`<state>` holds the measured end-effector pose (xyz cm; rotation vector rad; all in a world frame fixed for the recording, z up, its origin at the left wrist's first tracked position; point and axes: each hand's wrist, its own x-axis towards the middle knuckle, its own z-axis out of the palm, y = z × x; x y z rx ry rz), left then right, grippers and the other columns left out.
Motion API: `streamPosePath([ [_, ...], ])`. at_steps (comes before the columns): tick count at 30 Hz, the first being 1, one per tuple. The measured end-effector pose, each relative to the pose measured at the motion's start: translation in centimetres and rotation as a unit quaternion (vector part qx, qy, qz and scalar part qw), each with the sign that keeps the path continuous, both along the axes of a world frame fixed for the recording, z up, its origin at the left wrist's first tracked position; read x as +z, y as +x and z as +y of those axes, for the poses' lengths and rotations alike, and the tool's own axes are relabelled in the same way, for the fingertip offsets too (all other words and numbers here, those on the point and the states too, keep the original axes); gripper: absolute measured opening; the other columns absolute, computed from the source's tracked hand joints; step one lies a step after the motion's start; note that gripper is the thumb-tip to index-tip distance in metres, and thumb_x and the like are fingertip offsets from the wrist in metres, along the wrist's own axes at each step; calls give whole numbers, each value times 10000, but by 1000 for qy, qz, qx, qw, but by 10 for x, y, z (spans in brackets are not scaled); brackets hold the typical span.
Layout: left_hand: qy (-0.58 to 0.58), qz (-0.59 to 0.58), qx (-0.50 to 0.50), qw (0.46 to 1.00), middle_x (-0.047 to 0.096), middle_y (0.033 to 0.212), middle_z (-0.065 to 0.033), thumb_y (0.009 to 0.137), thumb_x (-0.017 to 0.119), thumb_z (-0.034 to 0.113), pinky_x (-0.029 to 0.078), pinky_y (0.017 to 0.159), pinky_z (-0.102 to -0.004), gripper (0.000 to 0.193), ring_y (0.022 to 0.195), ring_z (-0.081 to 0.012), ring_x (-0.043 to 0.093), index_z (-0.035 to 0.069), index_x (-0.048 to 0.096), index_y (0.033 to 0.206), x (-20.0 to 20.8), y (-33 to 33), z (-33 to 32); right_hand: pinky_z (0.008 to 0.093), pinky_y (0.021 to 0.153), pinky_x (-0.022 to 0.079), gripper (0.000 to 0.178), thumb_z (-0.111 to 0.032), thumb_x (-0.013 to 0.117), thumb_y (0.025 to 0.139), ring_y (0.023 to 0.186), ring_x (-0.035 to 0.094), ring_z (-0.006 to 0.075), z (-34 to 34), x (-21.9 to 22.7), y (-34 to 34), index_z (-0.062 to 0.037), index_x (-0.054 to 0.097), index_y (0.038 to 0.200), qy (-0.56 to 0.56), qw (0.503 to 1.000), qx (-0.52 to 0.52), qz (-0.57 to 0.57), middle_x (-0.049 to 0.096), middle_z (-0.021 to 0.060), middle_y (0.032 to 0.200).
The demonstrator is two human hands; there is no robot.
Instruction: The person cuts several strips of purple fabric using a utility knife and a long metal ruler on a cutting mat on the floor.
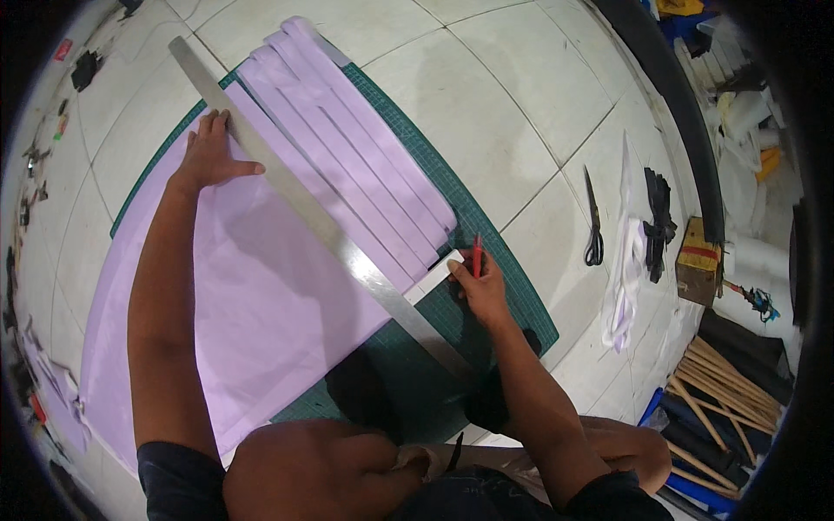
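Lilac fabric [252, 295] lies over a green cutting mat [521, 300] on the floor. A long metal ruler [300, 201] runs slantwise across the fabric, from the far left to the mat's near part. My left hand [208, 156] is flat with its fingers spread, pressing at the ruler's left edge near its far end. My right hand [482, 282] is closed around a slim red tool [477, 254], its exact kind unclear. The same hand's thumb and fingers grip the end of a short white strip [434, 280], which reaches toward the ruler beside the cut fabric.
Several lilac strips [347, 156] lie folded side by side right of the ruler. Black scissors [592, 217], white and lilac scraps [624, 286] and a black bundle [658, 217] lie on the tiles to the right. Wooden sticks [725, 382] and a box [698, 260] stand beyond.
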<state>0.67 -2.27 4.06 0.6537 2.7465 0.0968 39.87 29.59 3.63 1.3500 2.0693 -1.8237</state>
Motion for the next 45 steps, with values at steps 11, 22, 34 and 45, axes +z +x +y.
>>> streamPosePath([
  [11, -48, -2, -8, 999, 264, 1556, -268, 475, 861, 671, 192, 1198, -541, 1402, 1478, -386, 221, -53, 248, 1508, 8, -4, 9, 243, 520, 388, 366, -291, 705, 899, 591, 491, 68, 88, -11, 17, -12, 633, 1124, 142, 989, -33, 28, 558, -2, 710],
  [22, -1, -7, -21, 1000, 336, 1499, -294, 478, 886, 653, 345, 1136, -491, 1345, 1410, -421, 338, -79, 325, 1458, 1, -10, 6, 287, 668, 464, 388, -395, 553, 1001, 768, 596, 150, 61, 3, -49, -8, 588, 1004, 172, 974, -131, 64, 606, 83, 874],
  [34, 89, 11, 67, 994, 546, 1253, -174, 725, 839, 331, 513, 950, -474, 666, 1193, -363, 558, 79, 542, 1265, 4, -56, -8, 493, 679, 481, 277, -246, 500, 985, 713, 644, 412, -93, 26, -229, -14, 454, 1130, 209, 915, 342, 42, 636, 233, 750],
  [45, 10, -30, 57, 998, 476, 1376, -149, 551, 929, 434, 504, 997, -460, 993, 1269, -338, 504, 1, 483, 1325, 15, -84, -9, 578, 756, 495, 282, -212, 487, 957, 832, 655, 468, -157, 26, -335, 4, 400, 1116, 301, 835, 457, 53, 657, 274, 863],
])
